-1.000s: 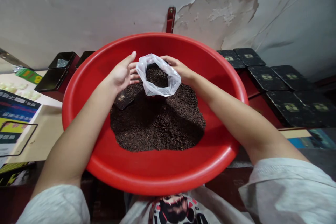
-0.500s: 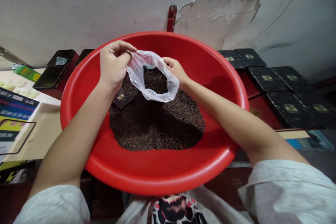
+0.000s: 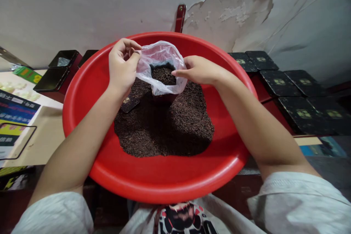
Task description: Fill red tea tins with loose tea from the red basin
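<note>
A big red plastic basin (image 3: 164,179) holds a heap of dark loose tea leaves (image 3: 164,131). At the heap's far side stands a clear plastic bag (image 3: 160,56) lining a small container, filled with the same dark leaves. My left hand (image 3: 122,65) pinches the bag's left rim with closed fingers. My right hand (image 3: 199,70) grips the bag's right rim. A small black lid with a gold mark (image 3: 128,103) lies in the leaves just under my left wrist.
Several black square tin lids (image 3: 296,87) lie in rows at the right. Open black tins (image 3: 57,69) stand at the left behind the basin, beside printed papers (image 3: 15,117). A peeling wall rises behind.
My left hand went from open beside the bag to pinching its rim. Both hands have pulled the bag's mouth up and closer together over the leaves.
</note>
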The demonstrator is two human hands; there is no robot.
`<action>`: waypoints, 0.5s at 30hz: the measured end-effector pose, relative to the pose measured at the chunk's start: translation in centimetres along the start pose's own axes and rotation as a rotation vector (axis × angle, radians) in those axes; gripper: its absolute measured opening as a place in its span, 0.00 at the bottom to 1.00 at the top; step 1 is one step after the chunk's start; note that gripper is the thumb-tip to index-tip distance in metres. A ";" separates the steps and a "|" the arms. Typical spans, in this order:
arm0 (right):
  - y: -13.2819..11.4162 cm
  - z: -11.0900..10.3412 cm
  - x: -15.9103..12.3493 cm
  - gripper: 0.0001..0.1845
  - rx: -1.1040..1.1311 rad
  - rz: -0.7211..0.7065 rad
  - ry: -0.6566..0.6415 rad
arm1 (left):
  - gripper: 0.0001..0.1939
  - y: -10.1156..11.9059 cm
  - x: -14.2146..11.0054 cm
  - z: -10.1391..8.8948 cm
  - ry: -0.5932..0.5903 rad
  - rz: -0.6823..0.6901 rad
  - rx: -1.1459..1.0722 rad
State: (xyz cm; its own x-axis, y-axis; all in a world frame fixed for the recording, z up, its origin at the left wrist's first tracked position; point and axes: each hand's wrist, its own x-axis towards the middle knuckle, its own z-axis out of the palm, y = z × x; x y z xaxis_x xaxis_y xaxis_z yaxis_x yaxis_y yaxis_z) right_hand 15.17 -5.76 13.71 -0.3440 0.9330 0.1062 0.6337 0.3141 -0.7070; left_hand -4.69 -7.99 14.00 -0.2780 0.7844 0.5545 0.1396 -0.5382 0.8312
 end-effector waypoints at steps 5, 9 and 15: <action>-0.4 0.3 0.2 0.15 0.247 -0.032 0.231 | 0.16 -1.1 0.5 -0.5 0.047 -0.001 0.121; -0.6 1.0 0.8 0.19 0.603 0.025 0.417 | 0.06 0.5 0.1 -1.2 -0.062 0.318 0.459; -1.2 1.6 1.0 0.20 0.723 0.049 0.508 | 0.12 0.7 -1.4 -1.0 -0.679 0.669 0.956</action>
State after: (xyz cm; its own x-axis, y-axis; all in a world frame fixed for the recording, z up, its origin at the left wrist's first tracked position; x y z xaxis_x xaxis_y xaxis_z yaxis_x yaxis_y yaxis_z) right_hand 12.98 -5.45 13.55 0.1304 0.9620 0.2400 -0.0129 0.2437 -0.9698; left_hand -5.14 -9.76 13.81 0.5855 0.6045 0.5401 0.7417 -0.6684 -0.0559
